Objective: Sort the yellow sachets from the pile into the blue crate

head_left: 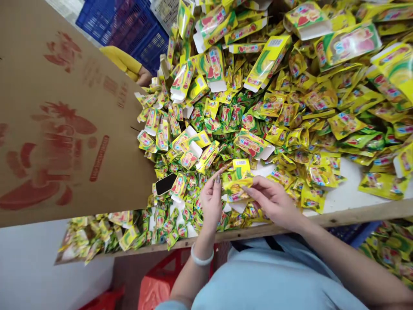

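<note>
Near the table's front edge, my right hand [271, 200] pinches the right end of a yellow candy packet [238, 189]. My left hand [211, 200] is at the left side of the same packet, its thumb and fingers closed around that end. Just behind the packet lies a small yellow box [241, 164] with a barcode; whether a finger touches it is hard to tell. A yellow and green box [251, 144] with an open white flap rests on the pile beyond my hands. Small wrapped candies [171, 215] spread to the left.
A large cardboard carton [74, 129] fills the left. A black phone [165, 184] lies among candies. Boxes and packets heap up at the back and right. A person's hand [144, 77] shows beyond the carton, near blue crates [129, 26]. A red stool [158, 286] stands below.
</note>
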### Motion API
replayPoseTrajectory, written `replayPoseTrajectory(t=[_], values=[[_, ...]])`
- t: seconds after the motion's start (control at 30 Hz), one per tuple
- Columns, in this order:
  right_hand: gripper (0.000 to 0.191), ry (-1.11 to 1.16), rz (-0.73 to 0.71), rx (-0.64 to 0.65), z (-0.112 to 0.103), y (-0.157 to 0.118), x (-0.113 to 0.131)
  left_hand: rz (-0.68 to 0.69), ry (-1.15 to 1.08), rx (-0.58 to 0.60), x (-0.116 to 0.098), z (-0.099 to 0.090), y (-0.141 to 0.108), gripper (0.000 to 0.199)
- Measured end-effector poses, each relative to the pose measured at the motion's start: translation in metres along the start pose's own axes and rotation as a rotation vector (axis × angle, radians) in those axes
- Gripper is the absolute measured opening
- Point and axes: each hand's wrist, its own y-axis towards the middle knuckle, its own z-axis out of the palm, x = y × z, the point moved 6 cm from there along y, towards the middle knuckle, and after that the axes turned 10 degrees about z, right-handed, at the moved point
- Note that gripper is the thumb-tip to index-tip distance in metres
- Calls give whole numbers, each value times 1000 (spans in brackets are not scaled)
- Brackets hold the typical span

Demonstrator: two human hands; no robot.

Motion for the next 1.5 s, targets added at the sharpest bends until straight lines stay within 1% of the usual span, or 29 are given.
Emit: replayPoseTrajectory(t=[0.1, 0.17, 0.23, 0.27, 0.3, 0.33, 0.37, 0.4, 0.47, 0.53, 0.63, 0.67, 0.7, 0.73, 0.77, 0.8, 0.83, 0.9, 0.93, 0.97, 1.03, 1.13, 1.17, 1.23, 1.3, 1.37, 1.4, 1.43, 1.5], values=[[22, -245, -132, -108, 18, 0, -6, -13, -129, 50, 4, 7, -15, 56], [19, -387, -203, -172, 22, -2, -11, -9, -178, 65, 7, 5, -23, 55], [16, -472, -222, -272, 19, -7, -14, 2, -206, 59, 10, 3, -29, 50], [18, -484, -219, -333, 15, -10, -14, 14, -219, 47, 11, 2, -31, 46], [27, -469, -205, -373, 12, -12, -14, 31, -231, 34, 12, 1, -33, 43], [38, -427, -183, -368, 10, -13, -14, 55, -234, 34, 11, 1, -34, 40], [49, -362, -151, -309, 11, -13, -15, 88, -223, 47, 9, 2, -33, 37], [55, -279, -117, -215, 14, -11, -14, 134, -203, 70, 5, 3, -32, 35], [50, -118, -58, -44, 22, -8, -10, 265, -144, 151, -9, 6, -25, 33], [36, -24, -29, -7, 21, -5, -2, 435, -75, 279, -25, 7, -14, 32], [27, 10, -1, -87, 1, -5, 7, 715, 88, 512, -43, 6, 3, 38], [28, 19, 8, -133, -10, -7, 6, 808, 162, 548, -44, 2, 7, 40], [28, 34, 19, -185, -23, -11, 4, 886, 237, 544, -44, -2, 10, 41], [30, 58, 32, -243, -37, -17, 0, 937, 307, 507, -40, -8, 12, 40], [31, 84, 51, -294, -50, -23, -6, 942, 366, 461, -35, -13, 13, 40], [32, 106, 81, -325, -61, -29, -14, 894, 413, 438, -26, -17, 12, 42], [33, 119, 121, -336, -69, -34, -22, 807, 449, 447, -14, -18, 9, 47], [36, 107, 219, -295, -74, -40, -36, 605, 510, 554, 9, -13, -4, 60], [36, 83, 265, -253, -71, -41, -41, 543, 534, 611, 17, -10, -13, 63], [36, 55, 299, -202, -67, -40, -43, 530, 552, 645, 20, -7, -20, 62], [33, 12, 338, -84, -56, -35, -40, 626, 575, 644, 12, -6, -29, 55], [30, 11, 361, 108, -41, -23, -31, 793, 502, 589, -12, -11, -25, 48], [31, 38, 351, 139, -37, -19, -29, 805, 427, 541, -20, -15, -21, 49], [31, 144, 300, 125, -31, -14, -27, 771, 204, 384, -29, -21, -12, 57], [30, 313, 259, 94, -17, -13, -33, 683, -6, 239, -28, -21, -10, 77], [31, 456, 272, 138, 10, -15, -45, 563, -95, 212, -21, -9, -15, 99], [31, 498, 297, 191, 26, -16, -51, 488, -88, 237, -15, -2, -17, 102], [35, 454, 313, 225, 40, -15, -58, 395, -79, 246, -9, 2, -18, 97], [41, 365, 332, 220, 51, -9, -70, 190, -67, 220, 7, 1, -11, 76]])
